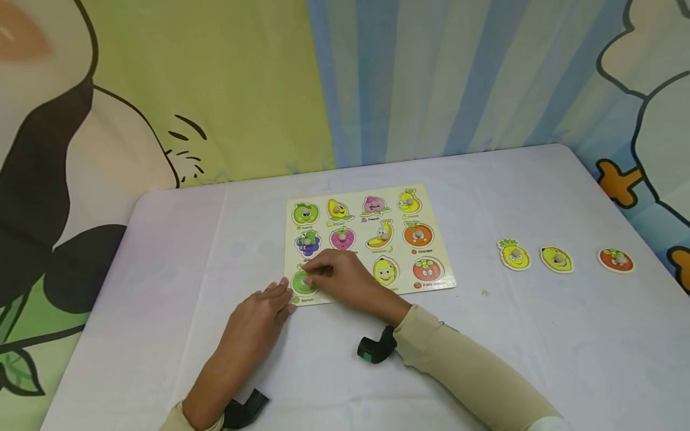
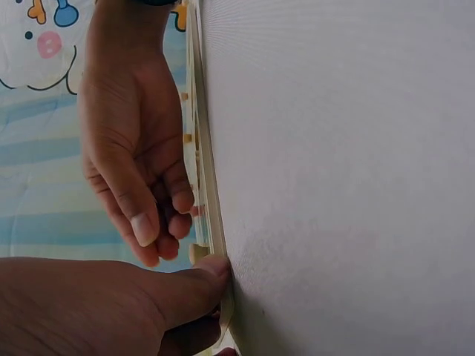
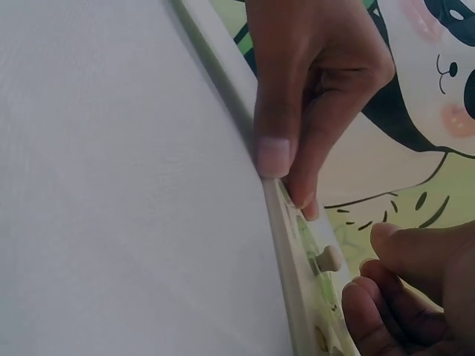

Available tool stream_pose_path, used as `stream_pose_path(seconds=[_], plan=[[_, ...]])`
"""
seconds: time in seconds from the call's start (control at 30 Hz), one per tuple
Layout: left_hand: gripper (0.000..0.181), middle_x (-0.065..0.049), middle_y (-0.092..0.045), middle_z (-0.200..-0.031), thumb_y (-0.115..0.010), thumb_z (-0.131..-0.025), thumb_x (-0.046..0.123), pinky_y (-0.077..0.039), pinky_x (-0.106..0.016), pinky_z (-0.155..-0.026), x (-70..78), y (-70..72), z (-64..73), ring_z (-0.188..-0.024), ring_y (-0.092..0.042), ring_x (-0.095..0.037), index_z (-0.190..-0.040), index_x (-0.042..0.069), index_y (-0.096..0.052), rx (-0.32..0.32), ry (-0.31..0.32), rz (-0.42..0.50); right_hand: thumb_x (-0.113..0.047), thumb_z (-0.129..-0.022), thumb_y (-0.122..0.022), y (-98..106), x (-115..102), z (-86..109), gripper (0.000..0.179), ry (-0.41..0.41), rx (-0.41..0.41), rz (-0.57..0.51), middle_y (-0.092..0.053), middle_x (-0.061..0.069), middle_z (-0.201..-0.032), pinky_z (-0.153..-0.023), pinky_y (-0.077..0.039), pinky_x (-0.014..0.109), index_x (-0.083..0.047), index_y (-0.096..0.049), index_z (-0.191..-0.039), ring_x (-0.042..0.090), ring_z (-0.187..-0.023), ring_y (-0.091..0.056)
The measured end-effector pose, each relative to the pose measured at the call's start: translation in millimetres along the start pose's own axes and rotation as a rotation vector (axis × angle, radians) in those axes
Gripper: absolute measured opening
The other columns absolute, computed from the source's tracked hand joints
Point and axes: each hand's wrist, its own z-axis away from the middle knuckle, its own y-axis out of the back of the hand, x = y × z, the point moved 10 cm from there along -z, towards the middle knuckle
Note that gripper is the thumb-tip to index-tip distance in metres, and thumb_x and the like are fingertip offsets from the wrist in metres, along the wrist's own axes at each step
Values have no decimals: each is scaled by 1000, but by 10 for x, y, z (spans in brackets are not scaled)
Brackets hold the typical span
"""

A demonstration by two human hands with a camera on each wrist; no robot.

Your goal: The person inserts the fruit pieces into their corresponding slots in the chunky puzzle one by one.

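A wooden fruit puzzle board [image 1: 357, 218] lies on the white table, several of its pieces fitted with small knobs. My left hand [image 1: 256, 323] holds the board's near left corner; in the right wrist view its thumb [image 3: 274, 152] is on the near edge and its fingers reach round the left side. Over the lower left part of the board is my right hand [image 1: 345, 278], next to the green melon piece [image 1: 300, 285]. Its fingers are loosely bent, and the right wrist view shows a gap between them and the melon's knob [image 3: 329, 259]. That hand and its wrist hide part of the bottom row.
Right of the board lie a pineapple piece [image 1: 514, 256], a lemon piece [image 1: 556, 260] and a tomato piece [image 1: 616, 261]. The lemon picture [image 1: 385, 272] and the tomato picture [image 1: 427, 269] on the board have no knobs. A cartoon-printed curtain [image 1: 242, 90] hangs behind the table.
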Motion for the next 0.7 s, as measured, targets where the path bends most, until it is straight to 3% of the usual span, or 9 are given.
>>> stream_pose_path(seconds=[0.27,0.7], plan=[[35,-18,-64,-122,-81,-78,4,-50,-52,-92,15,10,6,-110,-63,-34,-111,-4,-71,0,-10,-4,-13,-89,-73,188,88,97,17,-16,39,-27,-68,-8,-94,-77,-54,24,-10,-75,-106,5,-82,-62],[38,-12,-65,-121,-83,-76,8,-52,-51,-87,12,31,18,-109,-64,-29,-112,1,-72,16,8,-81,-4,-86,-74,740,152,183,21,-12,190,-85,-65,2,-111,-82,-56,28,-3,-74,-107,17,-96,-63]])
